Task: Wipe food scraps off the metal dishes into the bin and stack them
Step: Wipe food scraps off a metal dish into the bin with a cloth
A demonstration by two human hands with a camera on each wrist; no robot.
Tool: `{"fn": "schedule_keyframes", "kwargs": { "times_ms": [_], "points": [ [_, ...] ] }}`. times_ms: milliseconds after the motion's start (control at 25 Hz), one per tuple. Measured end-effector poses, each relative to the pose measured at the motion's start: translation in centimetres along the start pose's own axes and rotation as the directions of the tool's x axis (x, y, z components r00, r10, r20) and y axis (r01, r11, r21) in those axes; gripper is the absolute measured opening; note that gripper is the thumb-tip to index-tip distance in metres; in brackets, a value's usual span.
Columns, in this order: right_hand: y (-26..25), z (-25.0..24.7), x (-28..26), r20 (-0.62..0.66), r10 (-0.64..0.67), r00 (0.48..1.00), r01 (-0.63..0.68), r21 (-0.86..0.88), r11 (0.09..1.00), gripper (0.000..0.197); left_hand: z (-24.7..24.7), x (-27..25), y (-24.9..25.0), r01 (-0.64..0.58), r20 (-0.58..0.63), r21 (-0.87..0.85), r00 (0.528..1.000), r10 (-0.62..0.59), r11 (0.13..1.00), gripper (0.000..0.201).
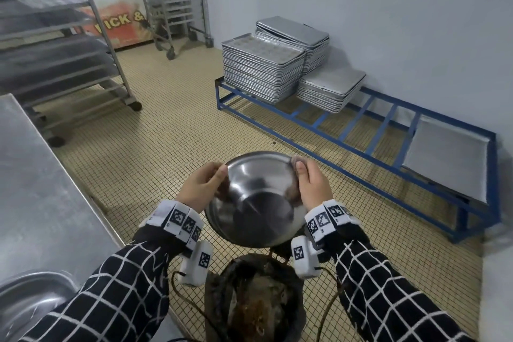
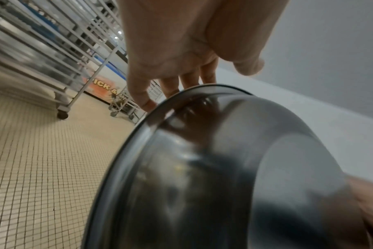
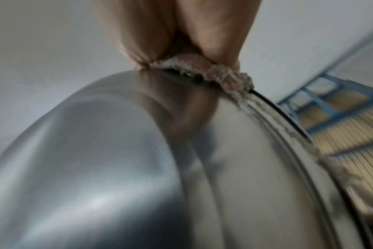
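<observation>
Bowl (image 1: pixel 255 200) tilted above the bin (image 1: pixel 255 300) – left hand (image 1: pixel 201 184) grasps its rim, right hand (image 1: pixel 312 184) pinches a cloth (image 1: pixel 297 159) against the far edge. Inside looks nearly clean; stacking with the dish (image 1: pixel 30 294) on the worktop's near edge remains.

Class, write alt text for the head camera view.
Two hands tilt a metal dish over a bin; the left hand grips its rim, the right hand presses a cloth there. Stacked trays sit behind.
</observation>
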State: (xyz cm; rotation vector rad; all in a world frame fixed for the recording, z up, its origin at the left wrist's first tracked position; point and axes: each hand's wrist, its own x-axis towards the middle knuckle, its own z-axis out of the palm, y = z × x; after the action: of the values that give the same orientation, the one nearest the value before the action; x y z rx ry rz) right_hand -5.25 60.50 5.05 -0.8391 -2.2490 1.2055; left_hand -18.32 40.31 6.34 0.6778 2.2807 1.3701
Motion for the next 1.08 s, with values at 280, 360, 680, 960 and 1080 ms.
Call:
{"fn": "schedule_keyframes", "kwargs": {
  "times_ms": [280,360,680,960,1080],
  "points": [
    [-2.4,1.9,0.0,0.207,-0.359,0.910,0.394,-0.166,0.904,0.020,0.9,-0.5,0.6,0.008,-0.029,0.110,1.000,-0.005,0.994,0.043],
    [-2.4,2.3,-0.1,0.146,-0.363,0.921,0.381,-0.128,0.916,0.018,0.7,-0.5,0.6,0.003,-0.094,0.132,0.995,0.010,0.991,0.044],
    [-3.5,5.8,-3.8,-0.024,-0.539,0.842,0.487,-0.396,0.778,0.043,0.8,-0.4,3.0,-0.020,-0.207,-0.059,0.978,0.007,0.998,0.036],
    [-0.3,2.9,-2.5,-0.201,0.003,0.980,-0.005,-0.006,1.000,0.039,0.1,-0.7,2.9,-0.002,-0.182,-0.127,0.983,-0.022,0.992,0.043],
    [-1.6,3.4,-4.3,-0.234,-0.116,0.965,0.126,0.029,0.992,0.037,0.5,-0.3,3.3,0.017,-0.146,-0.077,0.989,-0.028,0.997,0.046]
  ]
}}
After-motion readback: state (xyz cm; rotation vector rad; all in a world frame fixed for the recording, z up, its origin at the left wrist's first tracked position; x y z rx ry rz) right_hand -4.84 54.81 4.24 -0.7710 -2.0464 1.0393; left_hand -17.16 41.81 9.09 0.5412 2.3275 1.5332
